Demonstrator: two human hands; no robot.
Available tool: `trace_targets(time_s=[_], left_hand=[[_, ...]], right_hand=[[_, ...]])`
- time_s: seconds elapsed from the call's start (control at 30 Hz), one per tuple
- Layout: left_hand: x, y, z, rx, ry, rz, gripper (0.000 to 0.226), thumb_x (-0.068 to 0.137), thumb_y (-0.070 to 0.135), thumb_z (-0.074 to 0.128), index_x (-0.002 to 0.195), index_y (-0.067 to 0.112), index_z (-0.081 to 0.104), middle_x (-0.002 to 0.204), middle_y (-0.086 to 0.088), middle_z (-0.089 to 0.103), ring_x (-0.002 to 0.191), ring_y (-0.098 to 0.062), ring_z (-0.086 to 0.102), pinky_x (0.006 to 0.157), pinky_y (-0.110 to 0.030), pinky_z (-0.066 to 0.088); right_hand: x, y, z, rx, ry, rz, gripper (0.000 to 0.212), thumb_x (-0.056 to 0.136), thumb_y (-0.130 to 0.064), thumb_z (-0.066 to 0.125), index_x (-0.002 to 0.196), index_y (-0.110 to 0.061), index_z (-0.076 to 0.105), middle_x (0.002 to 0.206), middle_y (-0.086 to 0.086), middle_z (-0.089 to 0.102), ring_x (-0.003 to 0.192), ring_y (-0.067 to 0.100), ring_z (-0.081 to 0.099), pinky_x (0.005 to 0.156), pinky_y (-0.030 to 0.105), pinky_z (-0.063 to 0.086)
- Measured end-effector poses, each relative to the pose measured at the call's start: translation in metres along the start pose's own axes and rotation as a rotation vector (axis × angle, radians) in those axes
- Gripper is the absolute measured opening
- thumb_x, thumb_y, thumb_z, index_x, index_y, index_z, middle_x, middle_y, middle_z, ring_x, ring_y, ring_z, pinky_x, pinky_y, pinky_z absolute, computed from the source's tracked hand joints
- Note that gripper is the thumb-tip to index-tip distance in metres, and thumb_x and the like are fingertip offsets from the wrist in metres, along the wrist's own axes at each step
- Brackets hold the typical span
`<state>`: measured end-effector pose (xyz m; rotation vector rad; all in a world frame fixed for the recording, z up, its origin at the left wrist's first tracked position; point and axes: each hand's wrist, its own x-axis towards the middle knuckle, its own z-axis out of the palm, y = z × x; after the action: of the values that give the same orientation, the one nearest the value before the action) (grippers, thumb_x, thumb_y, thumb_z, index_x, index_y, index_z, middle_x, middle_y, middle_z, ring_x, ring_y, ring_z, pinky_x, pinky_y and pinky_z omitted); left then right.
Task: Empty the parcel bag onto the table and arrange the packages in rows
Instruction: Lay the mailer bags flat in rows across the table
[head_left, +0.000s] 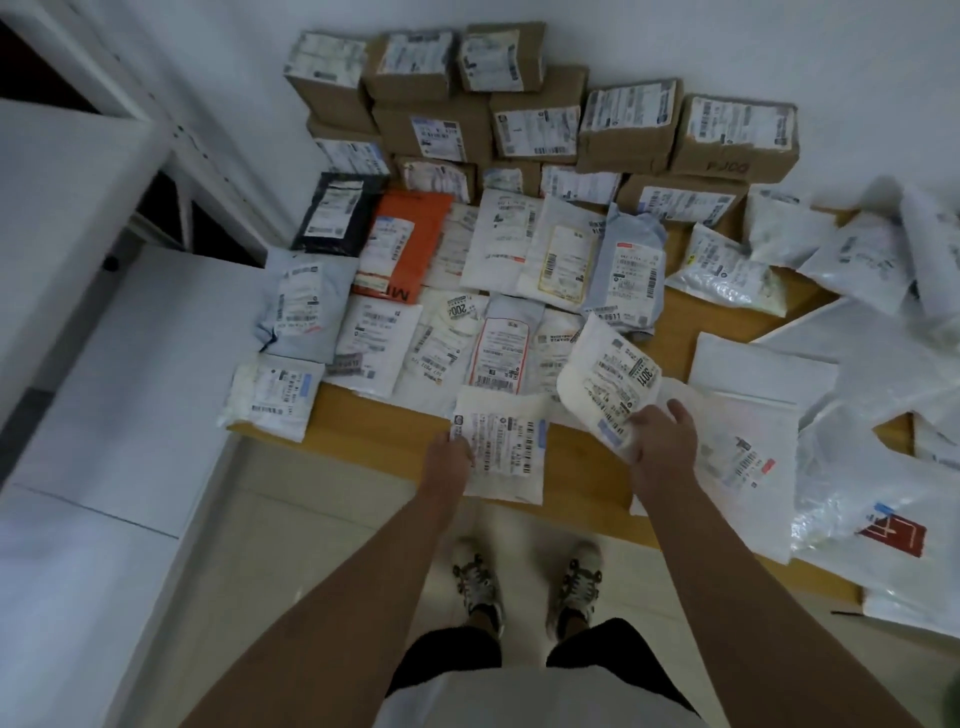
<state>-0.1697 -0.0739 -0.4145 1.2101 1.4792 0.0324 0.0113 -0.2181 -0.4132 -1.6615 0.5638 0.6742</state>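
The left hand (452, 453) pinched a cream mailer (501, 447) at the desk (353, 421) front edge; the right hand (662, 441) gripped a lifted white mailer (608, 384). Best laid square, labels up, beside its neighbour.

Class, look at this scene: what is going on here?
A person stands at a wooden table sorting mail parcels into rows. The left hand holds the edge of a white packet lying at the table's near edge. The right hand grips another white packet, lifted and curled. Cardboard boxes are stacked against the wall, flat mailers lie in rows before them, including an orange mailer, and unsorted plastic bags are heaped at the right.
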Motion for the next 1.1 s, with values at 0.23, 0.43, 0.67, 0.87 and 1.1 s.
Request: trace_targets(time_s=[0.23, 0.43, 0.67, 0.87, 1.1], left_hand=[[0.041, -0.023, -0.097, 0.088, 0.27, -0.053, 0.029, 0.097, 0.014, 0.036, 0.108, 0.001, 0.06, 0.099, -0.016, 0.062, 0.087, -0.033, 0.058, 0.064, -0.03, 0.037], [0.078, -0.022, -0.163, 0.288, 0.254, -0.012, 0.04, 0.104, 0.02, 0.029, 0.132, 0.001, 0.05, 0.134, -0.019, 0.054, 0.12, -0.036, 0.052, 0.096, -0.038, 0.041], [0.101, -0.02, -0.192, 0.455, 0.233, 0.017, 0.042, 0.1, 0.026, 0.036, 0.138, 0.011, 0.042, 0.131, -0.02, 0.055, 0.12, -0.039, 0.05, 0.099, -0.044, 0.038], [0.099, -0.027, -0.194, 0.544, 0.323, 0.134, 0.059, 0.087, 0.027, 0.057, 0.141, 0.015, 0.035, 0.142, -0.013, 0.037, 0.129, -0.034, 0.034, 0.104, -0.046, 0.029], [0.081, -0.026, -0.178, 0.435, 0.173, 0.559, 0.052, 0.085, 0.039, 0.048, 0.128, 0.01, 0.051, 0.12, -0.011, 0.053, 0.111, -0.029, 0.049, 0.096, -0.043, 0.04]], right_hand=[[-0.046, 0.034, 0.093, 0.179, -0.362, 0.138, 0.041, 0.081, 0.016, 0.045, 0.1, -0.013, 0.067, 0.113, 0.009, 0.068, 0.103, 0.034, 0.065, 0.083, 0.061, 0.054], [-0.077, 0.067, 0.146, 0.126, -0.244, 0.149, 0.041, 0.078, 0.016, 0.049, 0.099, -0.016, 0.062, 0.109, 0.01, 0.066, 0.104, 0.04, 0.063, 0.082, 0.066, 0.053], [-0.106, 0.083, 0.172, 0.138, -0.219, 0.115, 0.043, 0.078, 0.017, 0.043, 0.108, -0.008, 0.061, 0.112, 0.013, 0.065, 0.098, 0.037, 0.064, 0.065, 0.051, 0.058], [-0.105, 0.091, 0.175, 0.094, -0.178, 0.057, 0.046, 0.072, 0.011, 0.047, 0.108, -0.012, 0.064, 0.118, 0.013, 0.066, 0.102, 0.038, 0.064, 0.077, 0.066, 0.054], [-0.114, 0.1, 0.175, -0.117, -0.098, 0.043, 0.046, 0.074, 0.007, 0.05, 0.111, -0.019, 0.06, 0.104, 0.002, 0.065, 0.095, 0.032, 0.064, 0.072, 0.06, 0.057]])
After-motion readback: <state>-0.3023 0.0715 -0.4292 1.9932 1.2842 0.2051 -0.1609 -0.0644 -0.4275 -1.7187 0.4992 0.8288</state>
